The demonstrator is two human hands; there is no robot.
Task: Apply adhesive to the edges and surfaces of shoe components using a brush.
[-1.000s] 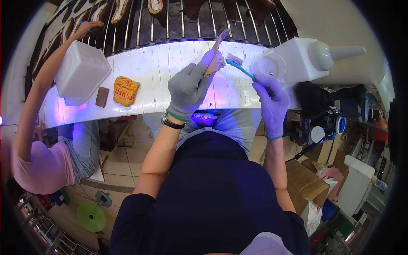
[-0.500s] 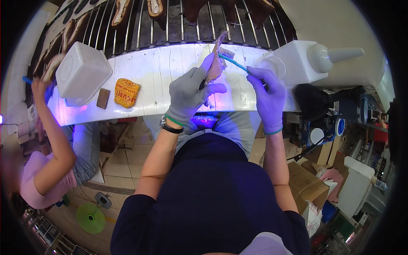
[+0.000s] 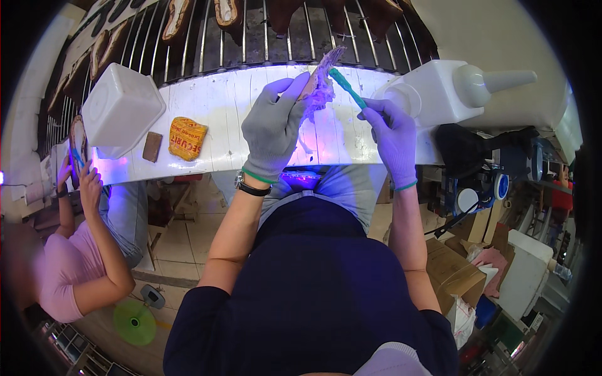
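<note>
Both my hands wear pale knit gloves with green cuffs. My left hand [image 3: 274, 125] is closed on the lower left edge of a ragged, pinkish piece of material [image 3: 320, 88], held up above the table. Its surface looks frayed and crumpled; I cannot make out exactly what it is. A slim teal-green brush [image 3: 348, 89] is pinched in my right hand [image 3: 395, 128]. The brush points up and to the left, its tip close beside the piece's right edge; I cannot tell whether they touch. Part of the piece is hidden behind my left fingers.
On the white table [image 3: 226, 147] stand a white plastic container [image 3: 122, 106], a brown block [image 3: 152, 146] and a yellow taped bundle [image 3: 187, 138]. A white squeeze bottle [image 3: 439, 91] lies at right. Beyond runs a roller rack [image 3: 266, 41] carrying shoe parts. A co-worker [image 3: 81, 269] sits at left.
My right hand has drawn the brush slightly back, showing its greener end. The piece has turned in my left hand, whose thumb has folded in. The co-worker's hands have come together lower down.
</note>
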